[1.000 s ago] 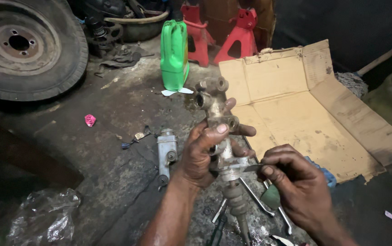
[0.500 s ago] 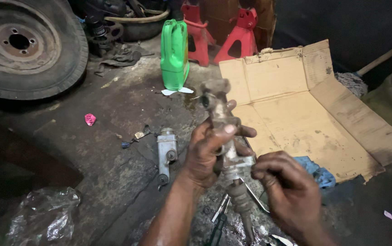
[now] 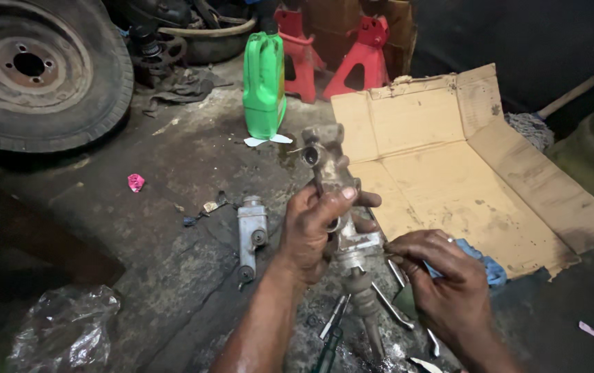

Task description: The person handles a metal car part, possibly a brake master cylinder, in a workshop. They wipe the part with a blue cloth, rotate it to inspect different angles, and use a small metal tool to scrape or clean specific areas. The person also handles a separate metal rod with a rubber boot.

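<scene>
Head view, read left to right. A clear plastic bag (image 3: 62, 331) lies at seven o'clock on the oily concrete floor (image 3: 172, 179); a car wheel (image 3: 34, 69) leans at ten o'clock. A small grey metal cylinder body (image 3: 251, 231) lies on the floor just left of the hands. A green plastic jug (image 3: 264, 83) stands at twelve o'clock, two red jack stands (image 3: 331, 52) behind it.

The left hand (image 3: 314, 231) is clamped around the middle of a grimy metal cylinder assembly (image 3: 335, 186), held upright and tilted slightly left, its ported end uppermost and its rubber boot and rod hanging down. The right hand (image 3: 442, 280) sits at four o'clock of the assembly, fingertips pinched together at its mounting flange; whether they grip a small part I cannot tell. Loose tools (image 3: 386, 304) lie beneath. Flattened cardboard (image 3: 462, 166) lies at two o'clock.

Risk: the casting looks oily, so the one-handed hold could slip; any small piece released at the flange could drop into the floor debris.
</scene>
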